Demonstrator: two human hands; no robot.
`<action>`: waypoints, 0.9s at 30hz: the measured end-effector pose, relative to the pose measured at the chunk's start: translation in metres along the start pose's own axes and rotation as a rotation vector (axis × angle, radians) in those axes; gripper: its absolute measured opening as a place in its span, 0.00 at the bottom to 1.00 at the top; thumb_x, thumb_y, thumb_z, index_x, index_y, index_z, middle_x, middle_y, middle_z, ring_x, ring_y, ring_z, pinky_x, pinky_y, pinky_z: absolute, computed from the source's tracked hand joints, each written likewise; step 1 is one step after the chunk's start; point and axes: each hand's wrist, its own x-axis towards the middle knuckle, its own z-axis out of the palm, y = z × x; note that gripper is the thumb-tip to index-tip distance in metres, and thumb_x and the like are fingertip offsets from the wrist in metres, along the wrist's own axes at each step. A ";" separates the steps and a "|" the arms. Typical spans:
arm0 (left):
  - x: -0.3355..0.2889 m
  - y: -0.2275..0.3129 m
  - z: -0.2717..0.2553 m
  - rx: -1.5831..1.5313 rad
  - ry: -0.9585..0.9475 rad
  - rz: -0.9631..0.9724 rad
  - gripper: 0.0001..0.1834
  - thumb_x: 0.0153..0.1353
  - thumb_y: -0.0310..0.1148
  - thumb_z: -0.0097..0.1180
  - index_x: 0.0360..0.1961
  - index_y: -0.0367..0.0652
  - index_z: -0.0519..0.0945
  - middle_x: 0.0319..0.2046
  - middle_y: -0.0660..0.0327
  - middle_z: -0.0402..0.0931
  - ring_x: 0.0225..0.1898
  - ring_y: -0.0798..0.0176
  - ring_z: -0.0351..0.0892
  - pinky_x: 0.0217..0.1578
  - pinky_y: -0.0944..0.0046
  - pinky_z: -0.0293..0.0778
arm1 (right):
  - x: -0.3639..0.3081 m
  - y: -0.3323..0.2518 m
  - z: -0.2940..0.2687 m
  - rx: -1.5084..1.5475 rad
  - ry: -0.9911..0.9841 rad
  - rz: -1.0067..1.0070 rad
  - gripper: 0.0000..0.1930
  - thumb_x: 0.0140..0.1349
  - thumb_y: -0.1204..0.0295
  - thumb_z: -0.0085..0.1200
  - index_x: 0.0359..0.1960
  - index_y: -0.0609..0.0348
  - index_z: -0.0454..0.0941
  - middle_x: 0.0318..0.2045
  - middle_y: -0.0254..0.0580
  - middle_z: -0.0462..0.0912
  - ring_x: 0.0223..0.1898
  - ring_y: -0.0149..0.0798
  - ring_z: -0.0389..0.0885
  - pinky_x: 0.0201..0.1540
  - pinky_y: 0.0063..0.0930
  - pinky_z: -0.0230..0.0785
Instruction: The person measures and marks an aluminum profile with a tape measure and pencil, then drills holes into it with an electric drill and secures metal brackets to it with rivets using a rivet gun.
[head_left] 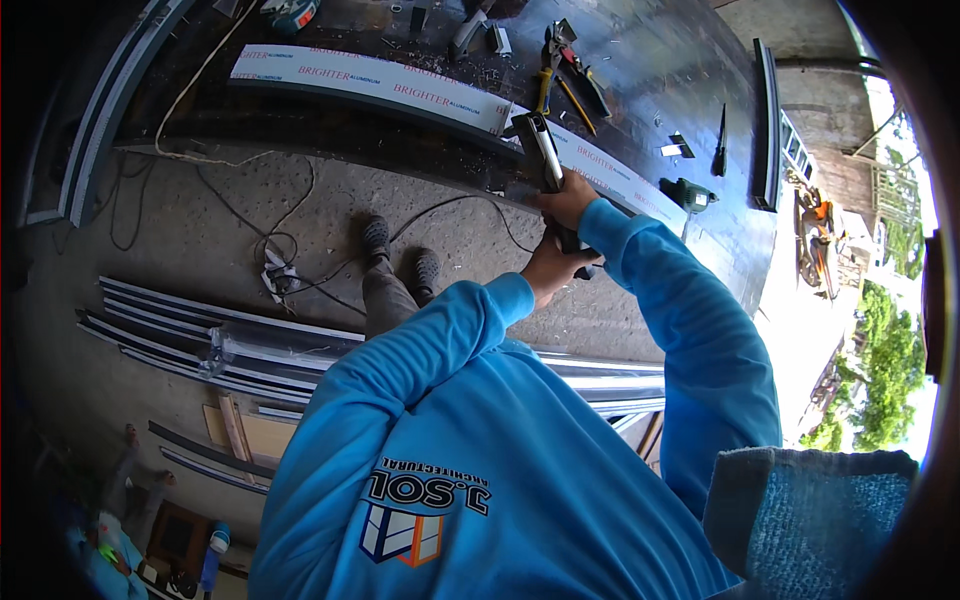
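Observation:
My right hand is closed around the lower part of a long black-and-silver tool, whose exact kind I cannot make out. Just below it, my left hand grips the tool's dark handle end. The tool's far tip rests over or just above a long dark aluminium profile covered with white printed film, lying along the workbench's near edge; contact is unclear. Beyond the tool lie yellow-handled snips and red-and-black pliers. A green power drill sits right of my hands.
A black screwdriver-like tool lies on the dark workbench, with a dark profile at its right edge. Cords trail across the concrete floor. Bundled metal profiles lie behind me. A blue-grey cloth-like thing fills the lower right.

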 end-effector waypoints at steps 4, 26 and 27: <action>0.015 -0.024 -0.026 -0.331 -0.147 -0.112 0.45 0.54 0.59 0.66 0.59 0.45 0.55 0.46 0.59 0.64 0.48 0.63 0.70 0.56 0.57 0.70 | 0.001 -0.051 -0.084 0.196 -0.444 0.265 0.36 0.54 0.61 0.65 0.64 0.51 0.64 0.35 0.54 0.81 0.24 0.44 0.83 0.26 0.32 0.80; 0.050 0.162 -0.026 1.237 -0.702 0.035 0.22 0.54 0.45 0.69 0.39 0.39 0.80 0.33 0.54 0.82 0.36 0.60 0.84 0.39 0.62 0.78 | -0.152 0.025 -0.076 0.272 -0.039 0.270 0.24 0.54 0.72 0.57 0.55 0.60 0.73 0.37 0.51 0.84 0.41 0.43 0.83 0.45 0.35 0.74; 0.069 0.172 -0.030 1.290 -0.663 0.088 0.20 0.54 0.45 0.69 0.39 0.40 0.80 0.33 0.55 0.82 0.35 0.60 0.83 0.39 0.63 0.78 | -0.171 0.035 -0.086 -0.024 -0.186 0.369 0.23 0.54 0.73 0.56 0.54 0.60 0.74 0.36 0.51 0.84 0.39 0.43 0.84 0.44 0.36 0.75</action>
